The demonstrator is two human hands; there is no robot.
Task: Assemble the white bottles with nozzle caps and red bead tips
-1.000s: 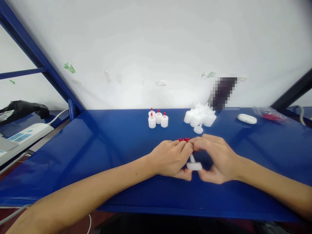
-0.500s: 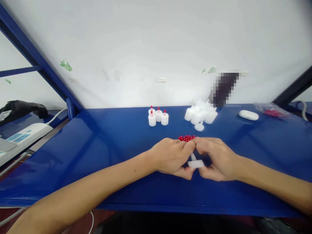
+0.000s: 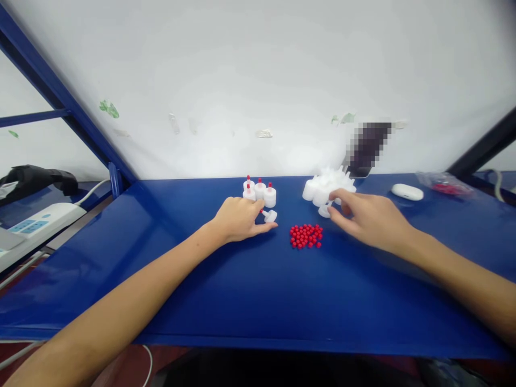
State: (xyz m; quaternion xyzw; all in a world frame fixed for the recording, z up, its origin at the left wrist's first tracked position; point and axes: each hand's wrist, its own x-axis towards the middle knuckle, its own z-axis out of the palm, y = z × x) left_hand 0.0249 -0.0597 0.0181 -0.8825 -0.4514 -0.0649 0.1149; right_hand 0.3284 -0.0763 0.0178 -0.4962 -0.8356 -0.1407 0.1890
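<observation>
My left hand point(image 3: 242, 219) holds a small white nozzle cap point(image 3: 270, 216) between thumb and fingers. It is tilted on its side, with a red tip towards my fingers. Just behind stand several white pieces with red tips point(image 3: 270, 196), upright in a group. At the right, my right hand point(image 3: 365, 215) has its thumb and index finger apart around the spout of a loose white nozzle cap point(image 3: 323, 211), at the front of a pile of white nozzle caps point(image 3: 322, 185). Many small red tips point(image 3: 305, 236) lie in a patch between my hands.
A white rounded case point(image 3: 407, 192) and a clear bag with red pieces point(image 3: 445, 185) lie on the blue table point(image 3: 226, 301) at the right. A phone-like dark object point(image 3: 368, 150) leans on the wall. A power strip point(image 3: 44, 228) is at the far left.
My hands have separated. The left has carried the nozzle cap back and left to the red-tipped group; the right has moved to the white pile. The red tips are now uncovered.
</observation>
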